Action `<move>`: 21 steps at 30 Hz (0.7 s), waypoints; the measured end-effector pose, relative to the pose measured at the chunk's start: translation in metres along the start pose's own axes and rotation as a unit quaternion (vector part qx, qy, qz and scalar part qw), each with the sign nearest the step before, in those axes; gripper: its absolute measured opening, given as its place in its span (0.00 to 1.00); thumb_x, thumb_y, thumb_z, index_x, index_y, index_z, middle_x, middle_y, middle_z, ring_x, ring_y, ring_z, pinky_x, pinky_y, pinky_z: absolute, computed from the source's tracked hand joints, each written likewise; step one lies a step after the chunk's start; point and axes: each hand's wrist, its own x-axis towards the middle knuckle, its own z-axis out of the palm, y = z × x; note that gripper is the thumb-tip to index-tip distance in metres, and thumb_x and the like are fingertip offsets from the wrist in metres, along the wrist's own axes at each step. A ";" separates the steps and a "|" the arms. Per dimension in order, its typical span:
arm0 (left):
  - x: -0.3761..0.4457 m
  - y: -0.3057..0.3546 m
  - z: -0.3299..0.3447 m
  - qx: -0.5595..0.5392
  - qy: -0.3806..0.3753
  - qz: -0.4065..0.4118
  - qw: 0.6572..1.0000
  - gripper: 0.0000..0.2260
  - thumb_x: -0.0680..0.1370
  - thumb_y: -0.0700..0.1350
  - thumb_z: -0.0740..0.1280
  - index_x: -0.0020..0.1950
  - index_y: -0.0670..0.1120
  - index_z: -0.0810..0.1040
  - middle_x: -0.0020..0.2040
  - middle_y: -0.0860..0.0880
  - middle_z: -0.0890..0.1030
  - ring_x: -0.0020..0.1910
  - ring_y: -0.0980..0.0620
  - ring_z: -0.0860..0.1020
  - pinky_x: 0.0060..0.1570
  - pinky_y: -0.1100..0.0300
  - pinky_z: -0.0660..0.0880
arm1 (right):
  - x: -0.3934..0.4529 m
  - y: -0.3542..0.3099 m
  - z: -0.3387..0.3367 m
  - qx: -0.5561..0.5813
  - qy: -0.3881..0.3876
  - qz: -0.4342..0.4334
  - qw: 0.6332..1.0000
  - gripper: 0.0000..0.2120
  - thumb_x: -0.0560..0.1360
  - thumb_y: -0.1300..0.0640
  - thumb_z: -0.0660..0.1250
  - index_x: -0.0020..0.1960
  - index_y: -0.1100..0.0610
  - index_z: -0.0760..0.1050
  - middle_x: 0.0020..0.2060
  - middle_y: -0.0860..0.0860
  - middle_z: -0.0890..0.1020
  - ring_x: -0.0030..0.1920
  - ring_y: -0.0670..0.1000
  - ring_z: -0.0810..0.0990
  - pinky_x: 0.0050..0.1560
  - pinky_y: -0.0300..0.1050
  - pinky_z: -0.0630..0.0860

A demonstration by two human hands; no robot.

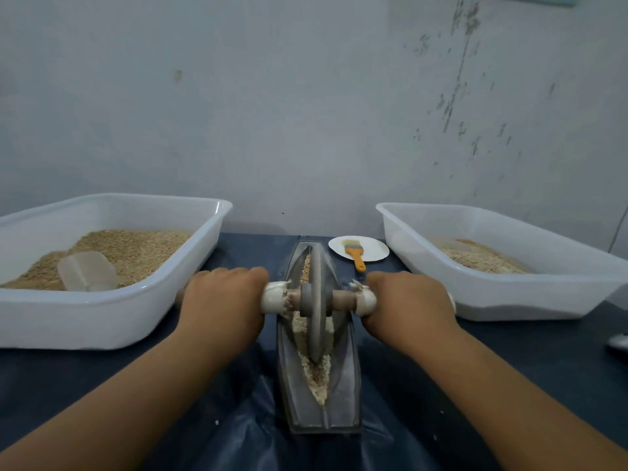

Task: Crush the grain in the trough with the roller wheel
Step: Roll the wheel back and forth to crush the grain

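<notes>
With my left hand (222, 300) and right hand (407, 300) gripping the axle ends, the roller wheel (315, 300) stands mid-trough (346, 385) on the grain (317, 372); next I should push evenly forward.

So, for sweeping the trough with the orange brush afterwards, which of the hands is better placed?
The right hand: the brush lies on the plate just beyond it, right of the trough. The left hand would have to cross over.
</notes>
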 end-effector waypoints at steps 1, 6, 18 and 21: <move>-0.006 -0.002 0.000 -0.010 0.008 0.014 1.000 0.13 0.71 0.49 0.69 0.38 0.54 0.63 0.31 0.55 0.68 0.31 0.53 0.70 0.33 0.59 0.61 | -0.006 0.002 0.001 -0.018 0.025 -0.011 0.999 0.09 0.71 0.46 0.65 0.42 0.46 0.65 0.32 0.45 0.70 0.37 0.51 0.74 0.34 0.45 0.64; -0.017 -0.006 0.003 -0.037 0.051 0.035 0.997 0.21 0.60 0.41 0.75 0.33 0.52 0.62 0.25 0.55 0.66 0.23 0.51 0.65 0.29 0.61 0.57 | -0.014 0.005 0.004 -0.082 0.121 -0.061 0.987 0.20 0.65 0.45 0.69 0.35 0.46 0.57 0.26 0.45 0.63 0.28 0.50 0.65 0.27 0.41 0.51; -0.008 -0.005 0.007 -0.016 0.051 0.032 0.998 0.18 0.65 0.45 0.74 0.35 0.53 0.63 0.27 0.55 0.67 0.27 0.52 0.68 0.30 0.60 0.60 | -0.006 0.005 0.009 -0.081 0.103 -0.030 0.991 0.17 0.67 0.43 0.67 0.36 0.45 0.58 0.26 0.44 0.64 0.29 0.50 0.66 0.27 0.41 0.51; 0.015 -0.001 0.010 0.021 0.015 -0.008 1.000 0.11 0.74 0.50 0.66 0.40 0.55 0.63 0.33 0.55 0.68 0.34 0.54 0.70 0.30 0.59 0.57 | 0.014 0.001 0.010 0.001 -0.003 0.006 1.000 0.08 0.72 0.47 0.64 0.39 0.47 0.65 0.34 0.44 0.73 0.37 0.51 0.73 0.31 0.43 0.62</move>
